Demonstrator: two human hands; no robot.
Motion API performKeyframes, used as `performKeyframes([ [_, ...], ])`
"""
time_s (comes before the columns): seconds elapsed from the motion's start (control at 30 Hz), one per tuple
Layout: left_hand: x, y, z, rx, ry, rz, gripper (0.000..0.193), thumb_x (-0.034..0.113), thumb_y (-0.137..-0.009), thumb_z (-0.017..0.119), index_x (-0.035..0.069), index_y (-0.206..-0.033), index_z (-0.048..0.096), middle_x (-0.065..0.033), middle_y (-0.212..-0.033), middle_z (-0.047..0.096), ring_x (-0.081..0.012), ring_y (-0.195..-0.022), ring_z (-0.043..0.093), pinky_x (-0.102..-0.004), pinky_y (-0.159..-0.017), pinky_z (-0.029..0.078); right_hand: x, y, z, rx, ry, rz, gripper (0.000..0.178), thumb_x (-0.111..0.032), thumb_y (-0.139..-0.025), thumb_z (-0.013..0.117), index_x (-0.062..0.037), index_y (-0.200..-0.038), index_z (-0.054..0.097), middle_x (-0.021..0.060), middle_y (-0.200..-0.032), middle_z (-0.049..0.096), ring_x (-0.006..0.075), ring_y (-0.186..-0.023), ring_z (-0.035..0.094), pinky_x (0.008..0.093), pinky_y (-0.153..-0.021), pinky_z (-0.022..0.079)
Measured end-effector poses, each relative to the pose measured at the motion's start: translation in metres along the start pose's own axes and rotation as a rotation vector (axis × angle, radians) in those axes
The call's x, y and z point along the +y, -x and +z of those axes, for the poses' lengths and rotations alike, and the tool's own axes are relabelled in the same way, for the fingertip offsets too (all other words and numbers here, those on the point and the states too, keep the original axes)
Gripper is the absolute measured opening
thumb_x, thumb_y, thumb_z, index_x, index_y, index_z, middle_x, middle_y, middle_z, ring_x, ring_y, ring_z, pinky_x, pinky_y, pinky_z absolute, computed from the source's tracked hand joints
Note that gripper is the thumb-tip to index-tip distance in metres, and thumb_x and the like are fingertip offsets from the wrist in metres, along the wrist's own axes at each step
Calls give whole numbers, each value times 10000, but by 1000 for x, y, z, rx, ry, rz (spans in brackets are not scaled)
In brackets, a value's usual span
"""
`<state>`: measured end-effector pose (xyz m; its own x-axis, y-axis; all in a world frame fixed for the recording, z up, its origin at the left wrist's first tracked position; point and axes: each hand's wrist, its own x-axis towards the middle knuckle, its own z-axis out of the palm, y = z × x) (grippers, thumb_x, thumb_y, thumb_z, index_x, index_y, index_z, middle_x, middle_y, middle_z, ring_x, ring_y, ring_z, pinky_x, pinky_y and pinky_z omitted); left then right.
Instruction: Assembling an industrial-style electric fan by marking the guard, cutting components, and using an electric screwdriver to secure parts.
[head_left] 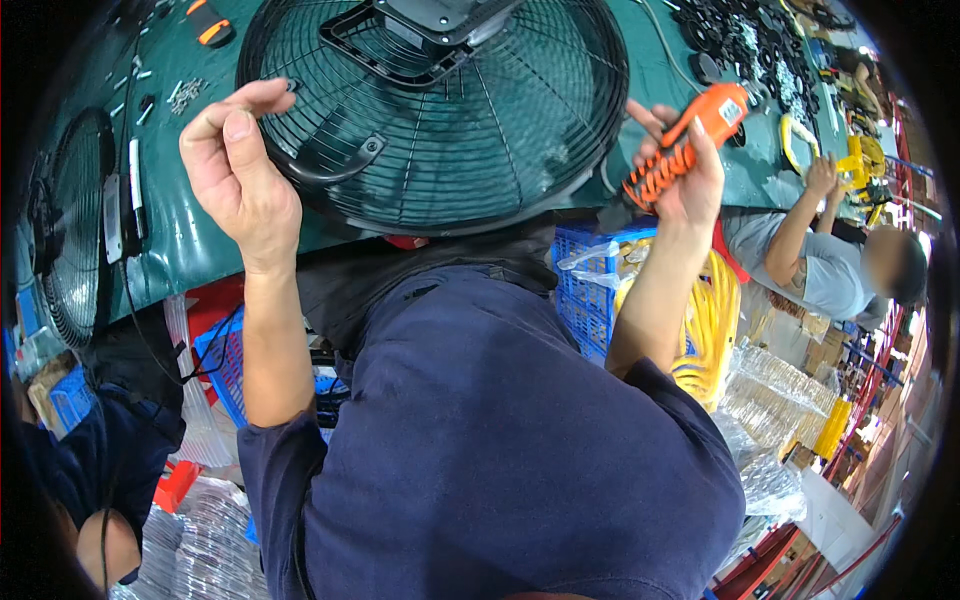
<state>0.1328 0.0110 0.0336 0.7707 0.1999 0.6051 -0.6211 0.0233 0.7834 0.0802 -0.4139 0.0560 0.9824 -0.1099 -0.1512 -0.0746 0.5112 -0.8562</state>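
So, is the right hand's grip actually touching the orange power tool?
Touching. The head view shows it: the right hand's grip closes on the orange power tool, thumb against its body and fingers around the opposite side.

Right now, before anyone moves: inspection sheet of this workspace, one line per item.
Surface: teal-green tabletop, partly covered by parts.
Job's things: round black fan grille with curved handle; orange-and-black power tool.
Clutter: loose screws at left, black parts at upper right, second orange-and-black tool at upper left.
Hands: left hand beside the grille's rim, fingers curled, contents unclear; right hand grips the power tool.
Cables: black cable hangs at the left table edge; grey cable at upper right.
Surroundings: blue crate, yellow coils, co-worker at right.
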Motion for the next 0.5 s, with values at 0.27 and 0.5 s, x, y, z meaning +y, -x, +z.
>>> performKeyframes([
  [0.27, 35, 24, -22, 107, 40, 3, 113, 17, -1054, 460, -24, -1140, 520, -321, -1154, 677, -374, -1067, 695, -540, -1003, 549, 6, -18, 2, -87, -172, -23, 524, -411, -1016, 574, 58, -1246, 619, 364, -1373, 565, 295, -884, 706, 410, -779, 574],
  [0.5, 78, 98, -15, -204, 401, -627, 145, 32, -994, 660, -43, -1115, 634, -178, -1005, 725, -222, -843, 729, -443, -876, 623, -5, 48, 41, -479, -260, -277, 697, -585, -993, 566, -20, -1401, 553, 81, -835, 623, 171, -685, 588, 322, -615, 443],
])
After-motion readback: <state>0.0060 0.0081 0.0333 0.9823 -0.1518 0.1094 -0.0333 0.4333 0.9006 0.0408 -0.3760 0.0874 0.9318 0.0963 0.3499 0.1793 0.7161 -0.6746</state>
